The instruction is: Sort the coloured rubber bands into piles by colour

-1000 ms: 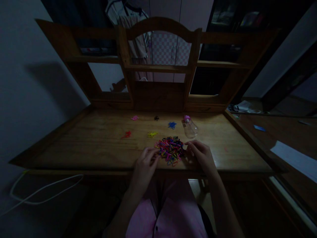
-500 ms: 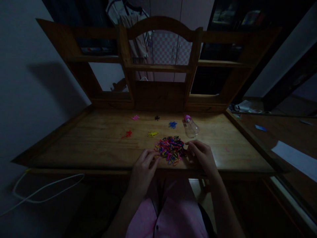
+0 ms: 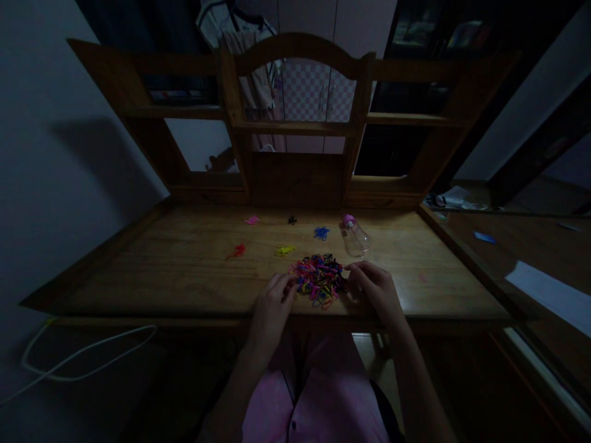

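while my right hand (image 3: 375, 286) stays by the right edge of the tangled pile of thin, multicoloured loops (image 3: 318, 278), my left hand (image 3: 272, 301) has shifted slightly at the left edge, its fingers more bent than half a second ago. the small red cluster (image 3: 239, 250), yellow cluster (image 3: 284, 250), blue cluster (image 3: 321, 233), black cluster (image 3: 292, 219) and pink cluster (image 3: 252, 219) look unchanged, so the work is still at the pile. both hands are partly curled; i cannot tell whether either grips a loop. the pile sits between them, near the front edge of the pale wooden table (image 3: 175, 264). bare wood runs wide left of the red cluster and right of my right hand. beyond the pile, the clear, bulb-shaped bottle with a pink cap (image 3: 357, 241) narrows the far right, and the brown wooden shelf unit (image 3: 295, 178) closes off the back.
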`<state>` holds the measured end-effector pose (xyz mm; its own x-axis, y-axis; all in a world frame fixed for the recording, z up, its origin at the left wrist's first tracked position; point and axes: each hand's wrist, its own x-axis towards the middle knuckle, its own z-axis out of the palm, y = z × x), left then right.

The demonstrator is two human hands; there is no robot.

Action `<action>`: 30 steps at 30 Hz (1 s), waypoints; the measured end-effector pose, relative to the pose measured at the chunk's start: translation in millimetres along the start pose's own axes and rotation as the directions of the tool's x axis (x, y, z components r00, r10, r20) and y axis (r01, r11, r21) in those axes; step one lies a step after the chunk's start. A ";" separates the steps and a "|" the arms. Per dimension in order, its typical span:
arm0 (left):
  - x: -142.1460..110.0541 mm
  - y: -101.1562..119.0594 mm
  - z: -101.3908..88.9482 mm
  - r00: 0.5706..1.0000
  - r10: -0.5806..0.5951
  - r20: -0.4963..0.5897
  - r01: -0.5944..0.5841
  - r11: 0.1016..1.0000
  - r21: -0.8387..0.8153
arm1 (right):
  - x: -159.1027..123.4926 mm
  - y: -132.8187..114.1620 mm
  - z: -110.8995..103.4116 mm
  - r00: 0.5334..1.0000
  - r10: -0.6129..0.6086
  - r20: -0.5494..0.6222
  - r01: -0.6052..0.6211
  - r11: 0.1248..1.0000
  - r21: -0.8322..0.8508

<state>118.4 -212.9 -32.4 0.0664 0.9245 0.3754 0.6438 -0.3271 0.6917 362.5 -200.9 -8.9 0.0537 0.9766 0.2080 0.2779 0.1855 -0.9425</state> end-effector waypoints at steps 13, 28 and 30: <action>5.0 5.7 -1.1 0.999 0.044 0.027 -0.044 0.999 -0.015 | -1.2 1.0 1.0 1.000 0.012 -0.003 -0.012 1.000 0.000; 6.3 -1.9 -7.5 0.998 -0.063 -0.028 0.058 0.985 -0.160 | -0.6 2.4 0.8 1.000 0.007 -0.011 -0.007 1.000 -0.020; 5.8 -3.9 -8.0 0.995 -0.092 -0.034 0.083 0.977 -0.194 | -0.9 1.7 1.0 1.000 0.012 -0.009 -0.012 1.000 -0.013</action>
<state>110.2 -207.8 -28.0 -0.0193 0.9433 0.3313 0.4866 -0.2806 0.8274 362.0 -201.3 -10.9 0.0659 0.9777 0.1996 0.2899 0.1727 -0.9414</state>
